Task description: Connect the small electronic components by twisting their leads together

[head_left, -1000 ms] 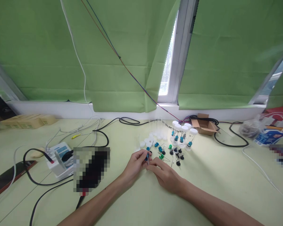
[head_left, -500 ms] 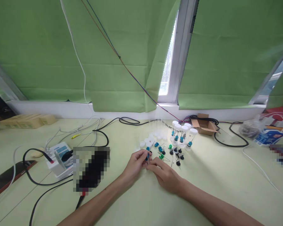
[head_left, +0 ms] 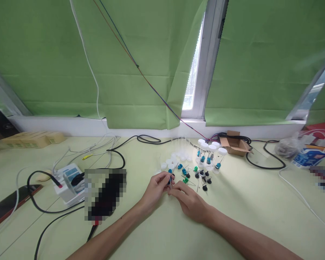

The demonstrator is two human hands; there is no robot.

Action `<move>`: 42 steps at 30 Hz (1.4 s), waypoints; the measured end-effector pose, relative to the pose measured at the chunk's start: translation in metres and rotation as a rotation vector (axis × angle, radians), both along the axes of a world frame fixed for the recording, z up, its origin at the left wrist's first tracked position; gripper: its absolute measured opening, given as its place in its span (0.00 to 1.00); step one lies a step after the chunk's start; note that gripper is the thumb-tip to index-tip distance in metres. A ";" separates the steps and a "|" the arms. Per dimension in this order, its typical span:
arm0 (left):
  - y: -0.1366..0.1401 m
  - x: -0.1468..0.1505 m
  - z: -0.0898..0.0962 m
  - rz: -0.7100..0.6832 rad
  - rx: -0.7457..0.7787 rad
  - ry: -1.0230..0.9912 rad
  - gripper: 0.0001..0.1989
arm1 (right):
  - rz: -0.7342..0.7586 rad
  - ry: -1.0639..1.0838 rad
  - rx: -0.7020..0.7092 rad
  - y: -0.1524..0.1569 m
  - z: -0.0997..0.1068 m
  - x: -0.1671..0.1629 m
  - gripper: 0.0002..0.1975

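My left hand is closed in a pinch around a small blue and dark part with a thin metal pin. Against it, the bent fingers of my right hand grip the pin's lower end; fingertips hide much of the part. Just beyond my hands lie loose blue pieces, green pieces, black round-based pieces and thin metal rods. Several clear tubes with white caps stand upright behind them, blue pieces and rods inside. White caps and clear empty tubes are farther back.
On the left are a white power strip, black cables and a pixelated dark object. An open cardboard box sits behind the capped tubes. At the right lie a blue-and-white packet and a white cable.
Both hands stay in nearly the same place and keep their pinch. Between the fingers, the small part and its pin have turned slightly.
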State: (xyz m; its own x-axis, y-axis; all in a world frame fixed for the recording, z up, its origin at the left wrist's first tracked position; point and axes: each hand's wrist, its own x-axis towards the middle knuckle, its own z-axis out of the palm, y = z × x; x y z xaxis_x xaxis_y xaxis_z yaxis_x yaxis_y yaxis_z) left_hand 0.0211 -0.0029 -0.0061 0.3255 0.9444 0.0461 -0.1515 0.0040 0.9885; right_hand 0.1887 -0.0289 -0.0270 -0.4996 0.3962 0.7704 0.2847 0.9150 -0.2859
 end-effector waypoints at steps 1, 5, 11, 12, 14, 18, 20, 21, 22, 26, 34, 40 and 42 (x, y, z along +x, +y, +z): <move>0.000 0.000 0.000 -0.002 0.003 0.007 0.16 | 0.002 0.001 -0.005 0.000 0.000 0.000 0.19; 0.000 0.000 0.000 -0.007 0.020 0.015 0.16 | 0.008 0.012 -0.034 0.000 -0.002 0.000 0.19; 0.000 0.000 0.001 -0.010 0.032 0.021 0.15 | 0.031 0.030 -0.069 0.000 -0.004 0.000 0.20; 0.000 0.000 0.002 -0.011 0.034 0.019 0.15 | 0.035 0.031 -0.075 0.000 -0.004 0.001 0.20; -0.001 0.001 0.003 -0.013 0.038 0.017 0.15 | 0.038 0.032 -0.084 0.000 -0.003 0.001 0.20; -0.002 0.001 0.005 -0.020 0.034 0.018 0.16 | 0.039 0.026 -0.106 -0.001 -0.002 0.001 0.20; -0.002 0.002 0.006 -0.026 0.028 0.016 0.16 | 0.044 0.027 -0.116 -0.002 -0.001 0.001 0.19; -0.003 0.002 0.007 -0.028 0.027 0.015 0.17 | 0.047 0.030 -0.118 -0.002 -0.001 0.001 0.19; -0.003 0.002 0.007 -0.029 0.027 0.014 0.17 | 0.049 0.031 -0.121 -0.002 -0.001 0.001 0.19; -0.004 0.003 0.008 -0.044 0.023 0.011 0.16 | 0.058 0.047 -0.127 -0.002 0.000 0.001 0.18; -0.005 0.003 0.005 -0.063 0.019 0.042 0.15 | 0.060 0.067 -0.156 -0.004 0.001 -0.001 0.14; -0.006 0.004 0.004 -0.067 0.014 0.030 0.16 | 0.053 0.091 -0.160 -0.004 0.003 -0.002 0.12; -0.006 0.004 0.004 -0.070 0.000 0.018 0.16 | 0.047 0.095 -0.157 -0.004 0.002 -0.002 0.11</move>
State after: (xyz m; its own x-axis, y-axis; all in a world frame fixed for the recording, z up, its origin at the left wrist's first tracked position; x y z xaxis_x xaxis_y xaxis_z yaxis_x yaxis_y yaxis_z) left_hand 0.0251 -0.0091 -0.0022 0.3917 0.9192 0.0395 -0.1334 0.0142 0.9910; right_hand 0.1870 -0.0327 -0.0246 -0.4482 0.4931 0.7456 0.2076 0.8687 -0.4496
